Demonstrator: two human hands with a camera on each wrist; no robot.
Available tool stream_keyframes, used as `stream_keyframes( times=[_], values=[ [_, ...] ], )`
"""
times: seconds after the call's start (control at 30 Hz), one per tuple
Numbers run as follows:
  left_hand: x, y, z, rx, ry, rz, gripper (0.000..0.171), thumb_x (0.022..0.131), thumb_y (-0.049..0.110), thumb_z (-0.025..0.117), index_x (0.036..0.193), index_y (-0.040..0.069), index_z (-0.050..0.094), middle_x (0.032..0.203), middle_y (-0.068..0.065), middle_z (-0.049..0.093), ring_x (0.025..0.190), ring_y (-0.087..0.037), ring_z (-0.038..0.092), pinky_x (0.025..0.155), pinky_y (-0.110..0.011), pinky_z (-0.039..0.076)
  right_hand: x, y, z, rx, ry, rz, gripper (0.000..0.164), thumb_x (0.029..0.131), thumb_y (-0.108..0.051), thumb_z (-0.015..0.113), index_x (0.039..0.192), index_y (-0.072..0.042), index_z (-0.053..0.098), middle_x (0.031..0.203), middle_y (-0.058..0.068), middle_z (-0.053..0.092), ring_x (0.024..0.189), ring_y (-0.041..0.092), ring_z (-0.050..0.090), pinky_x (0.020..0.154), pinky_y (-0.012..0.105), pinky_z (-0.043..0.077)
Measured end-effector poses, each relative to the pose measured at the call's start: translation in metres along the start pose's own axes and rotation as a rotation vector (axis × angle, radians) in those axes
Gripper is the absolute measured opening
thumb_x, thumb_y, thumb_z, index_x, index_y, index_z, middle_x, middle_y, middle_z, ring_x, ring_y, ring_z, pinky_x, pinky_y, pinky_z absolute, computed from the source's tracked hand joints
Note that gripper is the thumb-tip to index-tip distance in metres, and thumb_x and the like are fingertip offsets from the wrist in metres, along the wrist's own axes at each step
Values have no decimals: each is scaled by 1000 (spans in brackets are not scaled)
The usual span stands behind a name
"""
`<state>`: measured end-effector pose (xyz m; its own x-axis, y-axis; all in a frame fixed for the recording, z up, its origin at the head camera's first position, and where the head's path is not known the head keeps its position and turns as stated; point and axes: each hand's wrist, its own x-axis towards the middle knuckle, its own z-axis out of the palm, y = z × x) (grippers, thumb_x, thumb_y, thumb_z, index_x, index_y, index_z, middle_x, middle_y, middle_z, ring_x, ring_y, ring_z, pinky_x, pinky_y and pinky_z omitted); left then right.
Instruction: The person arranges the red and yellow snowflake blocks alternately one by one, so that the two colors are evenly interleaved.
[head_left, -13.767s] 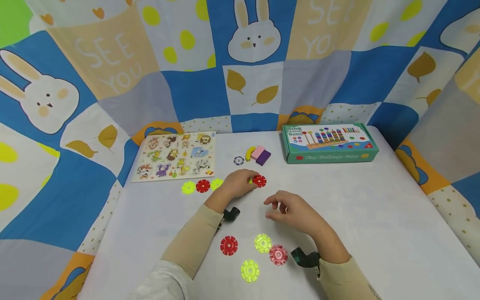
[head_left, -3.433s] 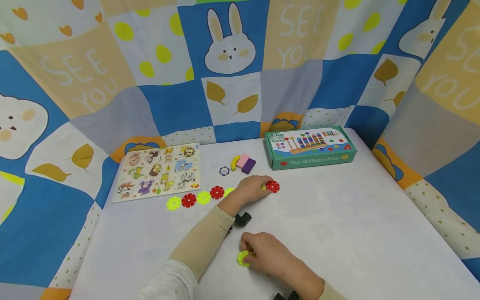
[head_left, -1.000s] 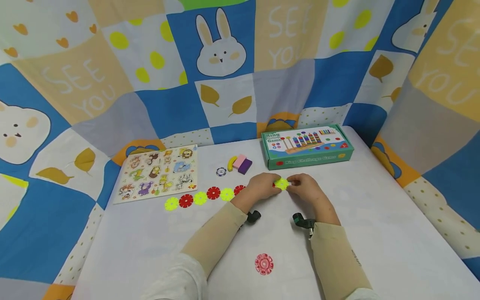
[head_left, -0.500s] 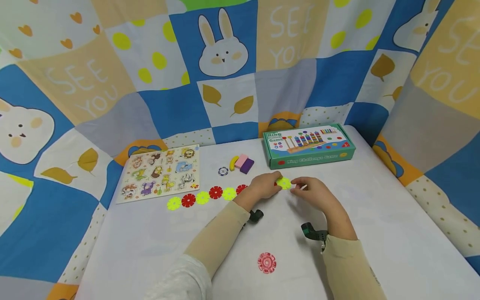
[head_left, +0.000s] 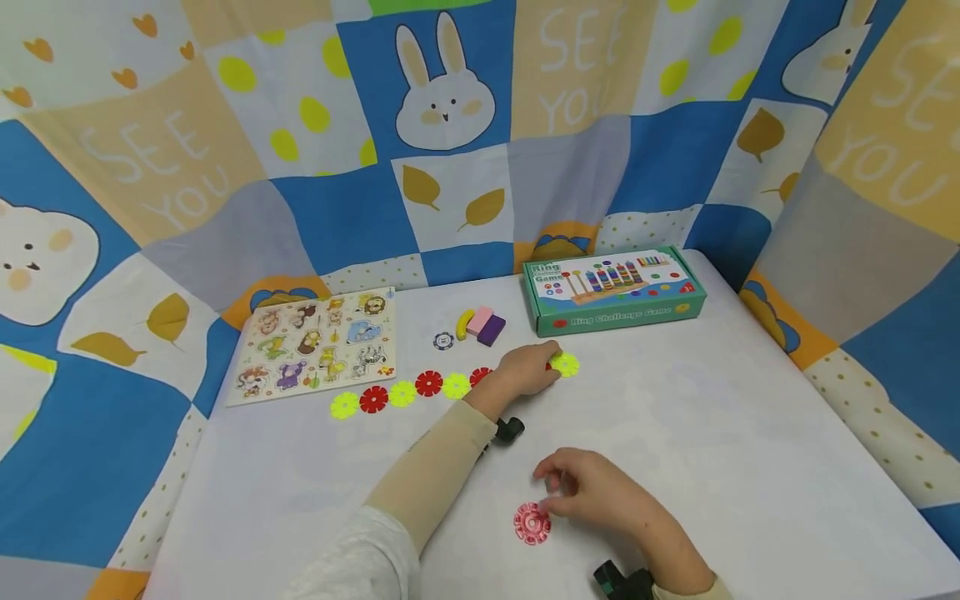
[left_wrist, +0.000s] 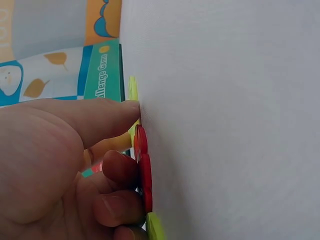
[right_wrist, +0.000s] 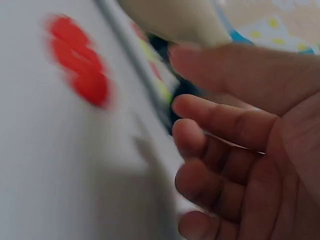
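Note:
Flower-shaped interlocking discs, yellow and red by turns, lie in a row across the table, including a red disc point(head_left: 372, 399) near its left end. At the right end my left hand point(head_left: 525, 372) pinches the yellow disc point(head_left: 567, 366) by its left side. In the left wrist view, curled fingers point(left_wrist: 118, 209) rest against a neighbouring red disc point(left_wrist: 145, 175). My right hand point(head_left: 600, 493), fingers loosely bent and holding nothing, is close over a single see-through red disc point(head_left: 529, 528) near the front. In the right wrist view that disc point(right_wrist: 80, 60) is blurred.
An animal puzzle board point(head_left: 315, 346) lies at the back left. Between it and a green game box point(head_left: 618, 300) sit a small ring-shaped chip point(head_left: 443, 341), a yellow banana piece point(head_left: 464, 325), a pink block point(head_left: 479, 322) and a purple block point(head_left: 491, 331). Patterned cloth point(head_left: 442, 204) hangs behind.
My right hand brought the yellow disc to the row's right end, released it and moved back to the near red disc. Other loose discs near the front have joined the row. The left hand has shifted right.

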<state>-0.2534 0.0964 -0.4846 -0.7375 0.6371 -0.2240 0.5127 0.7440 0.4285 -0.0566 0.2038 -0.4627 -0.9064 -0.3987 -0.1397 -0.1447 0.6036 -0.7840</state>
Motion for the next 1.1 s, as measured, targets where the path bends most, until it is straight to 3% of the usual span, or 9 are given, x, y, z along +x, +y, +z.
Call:
stream_keyframes(
  times=[0.1, 0.2, 0.47, 0.73, 0.87, 1.1],
  values=[
    [1, -1, 1, -3, -2, -2, 47, 93, 36, 57, 136, 22, 46, 129, 4, 55, 112, -15, 52, 97, -37, 42, -7, -5, 20, -115, -21, -25, 40, 68, -42, 82, 98, -24, 64, 78, -11, 53, 67, 3, 48, 61, 21, 42],
    [1, -1, 1, -2, 0, -7, 48, 92, 36, 58, 136, 22, 46, 130, 4, 55, 112, -15, 51, 97, -38, 42, -10, -9, 32, -224, 23, -26, 45, 61, -42, 86, 95, -25, 62, 79, -16, 49, 68, 0, 46, 61, 21, 40],
    [0, 0, 0, -9, 1, -9, 47, 92, 37, 59, 135, 22, 47, 129, 4, 55, 110, -15, 52, 97, -38, 42, -9, -19, 40, -302, 49, -20, 37, 62, -31, 86, 81, -23, 56, 78, -14, 42, 61, 0, 40, 55, 20, 37],
    [-2, 1, -1, -15, 5, -15, 47, 92, 37, 59, 135, 22, 48, 128, 4, 55, 109, -14, 52, 96, -37, 42, -8, -21, 42, -321, 75, 23, 45, 61, -32, 86, 90, -19, 56, 81, -12, 41, 64, 3, 41, 59, 22, 40],
    [-1, 1, 0, -20, 4, -17, 47, 92, 37, 59, 135, 22, 48, 128, 5, 55, 109, -14, 51, 96, -37, 42, -5, -21, 40, -267, 36, 31, 42, 61, -28, 87, 85, -19, 53, 79, -12, 41, 64, 3, 41, 58, 21, 39],
    [0, -1, 0, -10, 0, -6, 46, 92, 37, 58, 134, 23, 47, 127, 5, 55, 108, -14, 51, 96, -36, 42, -2, -28, 29, -42, -86, -10, 26, 76, -9, 75, 81, -20, 52, 68, -12, 50, 61, 4, 47, 56, 21, 42]
  ],
)
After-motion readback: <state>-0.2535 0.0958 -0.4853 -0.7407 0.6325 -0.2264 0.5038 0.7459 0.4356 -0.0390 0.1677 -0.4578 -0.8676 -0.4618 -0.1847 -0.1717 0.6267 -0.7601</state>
